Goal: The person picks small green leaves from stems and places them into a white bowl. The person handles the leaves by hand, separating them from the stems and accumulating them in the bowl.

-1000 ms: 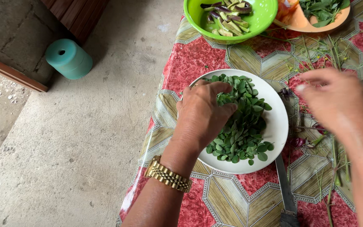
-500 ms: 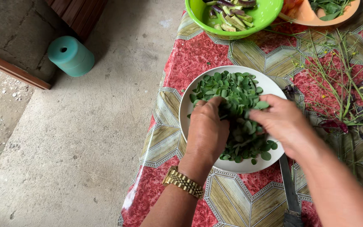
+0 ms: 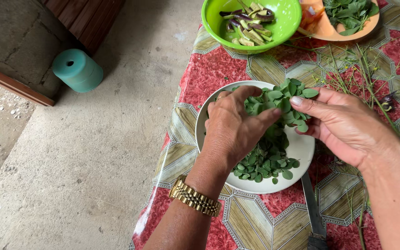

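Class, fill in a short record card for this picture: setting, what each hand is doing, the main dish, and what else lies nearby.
Setting: table with red and tan patterned cloth, beside a concrete floor
Left hand: over the white plate, fingers in the small round green leaves; gold watch on wrist
Right hand: lifting a bunch of leaves above the plate
Nearby: green bowl of cut vegetables, orange dish of greens, bare stems, knife, teal roll on floor
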